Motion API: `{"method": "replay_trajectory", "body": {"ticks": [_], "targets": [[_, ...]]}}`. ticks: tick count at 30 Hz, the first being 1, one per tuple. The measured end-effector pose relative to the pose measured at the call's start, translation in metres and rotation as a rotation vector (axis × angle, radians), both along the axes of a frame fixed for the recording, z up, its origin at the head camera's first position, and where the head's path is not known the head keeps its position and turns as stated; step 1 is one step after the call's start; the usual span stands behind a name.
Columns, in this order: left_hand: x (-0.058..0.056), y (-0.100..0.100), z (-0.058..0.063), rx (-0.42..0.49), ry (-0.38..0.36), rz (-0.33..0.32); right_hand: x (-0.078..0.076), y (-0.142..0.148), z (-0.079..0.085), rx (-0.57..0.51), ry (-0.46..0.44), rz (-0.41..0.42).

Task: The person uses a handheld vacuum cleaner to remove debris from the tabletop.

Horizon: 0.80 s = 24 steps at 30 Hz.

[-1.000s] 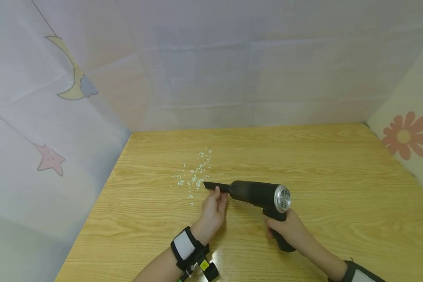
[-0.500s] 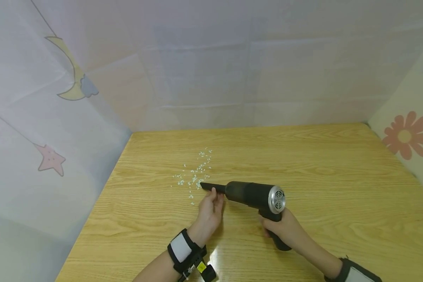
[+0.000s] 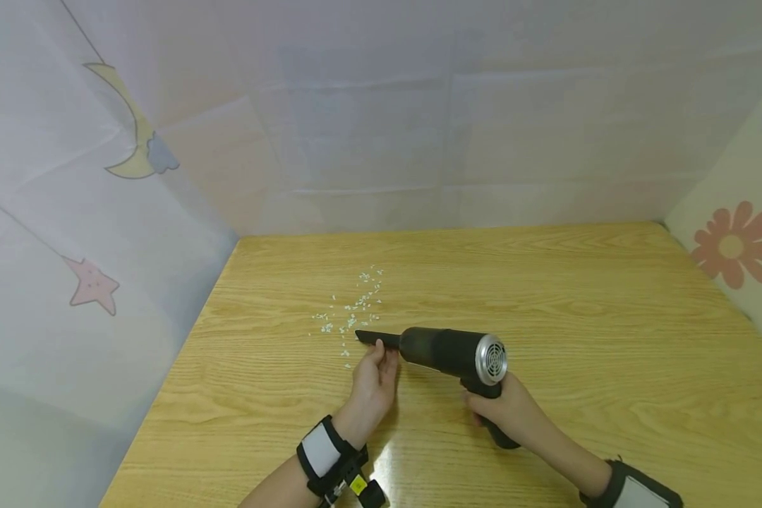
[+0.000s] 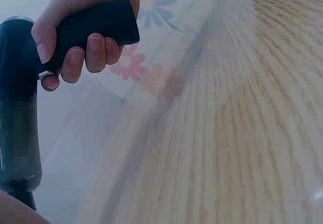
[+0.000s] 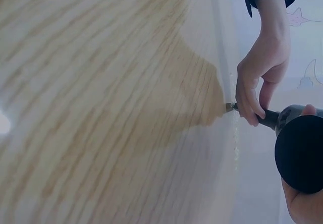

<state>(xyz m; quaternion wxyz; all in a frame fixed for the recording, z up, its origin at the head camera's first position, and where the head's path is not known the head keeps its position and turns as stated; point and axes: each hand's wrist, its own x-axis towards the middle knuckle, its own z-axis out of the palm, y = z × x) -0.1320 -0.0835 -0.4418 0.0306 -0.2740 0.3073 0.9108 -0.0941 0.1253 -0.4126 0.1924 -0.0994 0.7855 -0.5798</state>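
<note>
A black handheld vacuum cleaner (image 3: 447, 349) with a silver vented end lies level over the table, its narrow nozzle pointing left. My right hand (image 3: 508, 409) grips its handle, with fingers curled round it in the left wrist view, where the handle (image 4: 96, 24) shows close up. At the nozzle (image 5: 270, 118), my left hand (image 5: 265, 67) pinches the slim tube between thumb and fingers. White bits (image 3: 352, 321), like scraps of paper, are scattered on the wood just beyond and left of the nozzle tip, which reaches their near edge.
The wood-grain table (image 3: 578, 296) runs back to a pale cloth wall (image 3: 368, 141). Side cloths with a printed moon (image 3: 127, 134), star (image 3: 94, 286) and flower (image 3: 730, 245) border it. Each wrist wears a strapped band, the left one (image 3: 324, 451) carrying a small camera.
Both hands and the vacuum cleaner have moved a little to the left, bringing the nozzle tip in among the near white bits. Fewer bits show right by the tip.
</note>
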Motion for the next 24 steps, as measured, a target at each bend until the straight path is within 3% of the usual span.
{"method": "replay_trajectory", "body": {"ticks": [10,24], "targets": [[0.007,-0.004,0.0,-0.045,0.011,-0.003,0.0,-0.001,-0.001,-0.041,-0.015,0.026],[0.019,-0.01,-0.001,-0.014,0.027,0.04,0.001,-0.005,-0.001,-0.016,-0.06,0.047]]}}
